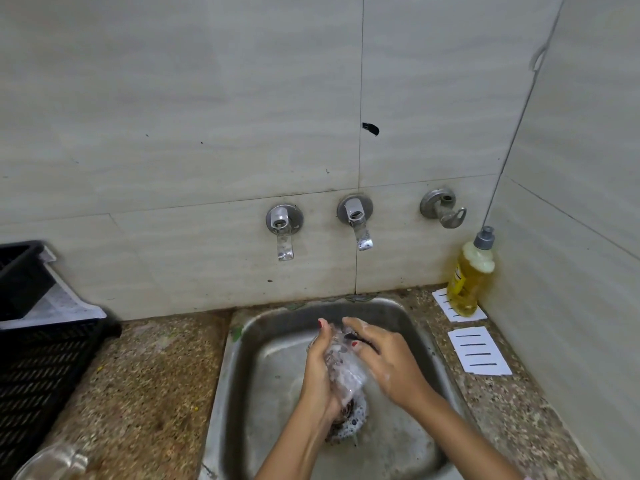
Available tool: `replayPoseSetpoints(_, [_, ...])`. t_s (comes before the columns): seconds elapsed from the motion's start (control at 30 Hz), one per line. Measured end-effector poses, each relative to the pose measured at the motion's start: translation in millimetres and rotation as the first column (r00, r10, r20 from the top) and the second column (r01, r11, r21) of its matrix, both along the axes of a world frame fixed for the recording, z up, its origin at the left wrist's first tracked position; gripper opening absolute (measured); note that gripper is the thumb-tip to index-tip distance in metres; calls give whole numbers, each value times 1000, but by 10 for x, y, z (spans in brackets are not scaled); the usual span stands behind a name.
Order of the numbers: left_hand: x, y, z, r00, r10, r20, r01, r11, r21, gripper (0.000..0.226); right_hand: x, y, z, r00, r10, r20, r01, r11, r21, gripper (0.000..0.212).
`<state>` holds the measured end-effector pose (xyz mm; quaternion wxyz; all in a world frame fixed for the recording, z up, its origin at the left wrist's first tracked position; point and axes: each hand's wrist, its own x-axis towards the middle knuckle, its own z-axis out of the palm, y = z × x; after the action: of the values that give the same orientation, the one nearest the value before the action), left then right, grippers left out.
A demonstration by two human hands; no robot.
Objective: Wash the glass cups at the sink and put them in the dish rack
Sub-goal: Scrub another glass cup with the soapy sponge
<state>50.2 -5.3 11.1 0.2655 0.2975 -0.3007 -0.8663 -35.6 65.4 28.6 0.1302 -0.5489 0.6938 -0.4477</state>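
Washing a soapy glass cup (pixel 343 370) above the steel sink (pixel 221 375).
At basin centre, gripped from 9 o'clock by the left hand (pixel 320 379), fingers curled together round its wall; met from 3 o'clock by the right hand (pixel 386 360), fingers pressed together, pinching a dark item (pixel 360 338), possibly a scrubber. At the sink's 9 o'clock, the black dish rack (pixel 45 358); at 2 o'clock, a soap bottle (pixel 469 278).

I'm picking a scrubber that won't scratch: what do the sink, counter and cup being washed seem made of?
The sink looks like stainless steel: dull grey metallic sheen, water-stained. The counter seems speckled brown stone, perhaps granite or terrazzo. The cup is see-through under foam, probably glass.
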Motion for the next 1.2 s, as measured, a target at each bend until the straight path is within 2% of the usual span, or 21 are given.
replayPoseSetpoints(0.1, [5, -20, -29, 996, 63, 69, -61, 998, -36, 59, 192, -12, 41, 989, 86, -118, -83, 996, 27, 59])
replayPoseSetpoints(0.17, [20, 11, 0, 997, 35, 63, -35, 999, -4, 50, 184, -65, 55, 987, 26, -157, -31, 999, -25, 46])
replayPoseSetpoints(0.23, [13, 32, 17, 999, -9, 44, 10, 1000, -10, 53, 36, -143, 58, 997, -63, 39, 64, 997, -31, 38])
replayPoseSetpoints(0.3, [21, 30, 56, 999, -48, 17, 48, 999, -4, 75, -97, -184, 24, 961, -103, 256, 110, 994, -14, 36])
replayPoseSetpoints(0.33, [21, 19, 59, 998, -56, 0, 56, 998, -17, 81, -95, -169, 33, 958, -115, 263, 129, 991, -38, 29])
replayPoseSetpoints(0.43, [-21, 0, 27, 999, -25, -36, 23, 997, -68, 61, 107, -73, 95, 987, -137, 85, 152, 969, -194, 14])
replayPoseSetpoints(0.5, [-34, 25, -3, 998, -22, -53, 20, 999, -37, 50, 210, -21, 104, 990, -117, -79, 93, 961, -259, 6])
replayPoseSetpoints(0.53, [-36, 36, -25, 999, -25, -45, 24, 999, -28, 49, 191, -27, 86, 987, -125, -99, 93, 956, -278, 5])
replayPoseSetpoints(0.57, [-37, 39, -34, 998, -44, -50, 43, 999, -20, 52, 134, -40, 71, 988, -148, -36, 133, 952, -277, 5])
replayPoseSetpoints(0.63, [-24, 48, 22, 994, -84, -72, 84, 996, 8, 64, -16, -62, 33, 945, -182, 270, 235, 956, -177, 11])
replayPoseSetpoints(0.67, [-28, 38, 19, 994, -72, -85, 75, 997, 27, 71, -78, -66, 22, 896, -169, 410, 228, 968, -101, 15])
replayPoseSetpoints(0.73, [-43, 29, 77, 995, -60, -84, 63, 998, 31, 75, -138, -60, -11, 862, -147, 484, 197, 979, -53, 18])
replayPoseSetpoints(0.77, [-46, 31, 106, 995, -54, -82, 57, 997, 42, 69, -113, -46, 2, 879, -138, 456, 190, 979, -68, 17])
replayPoseSetpoints(0.83, [-51, 29, 70, 998, -30, -47, 33, 997, 63, 61, 5, -3, 19, 944, -133, 301, 181, 974, -137, 10])
replayPoseSetpoints(0.93, [-40, 54, 37, 1000, 10, 9, -10, 999, 52, 72, 153, 53, -13, 990, -132, 47, 139, 975, -171, 21])
replayPoseSetpoints(0.97, [-39, 73, 38, 999, 30, 18, -31, 999, 43, 76, 147, 58, -33, 991, -133, 25, 135, 977, -163, 21])
replayPoseSetpoints(1.0, [-51, 78, 40, 999, 41, 6, -41, 999, 31, 80, 111, 47, -36, 988, -136, 73, 145, 979, -142, 19])
replayPoseSetpoints(1.03, [-68, 70, 41, 999, 9, -33, -9, 1000, 1, 85, 69, 32, -15, 973, -137, 186, 158, 982, -105, 16])
replayPoseSetpoints(1.1, [-78, 72, 113, 991, -58, -119, 56, 998, -25, 78, -3, 0, 7, 874, -126, 469, 141, 990, 3, 23])
replayPoseSetpoints(1.13, [-71, 80, 170, 986, -77, -148, 72, 997, -41, 71, 2, -11, 17, 826, -137, 547, 147, 989, 27, 25])
replayPoseSetpoints(1.2, [-73, 58, 283, 982, -110, -153, 106, 994, -31, 56, 71, 9, 65, 803, -163, 574, 197, 980, 3, 20])
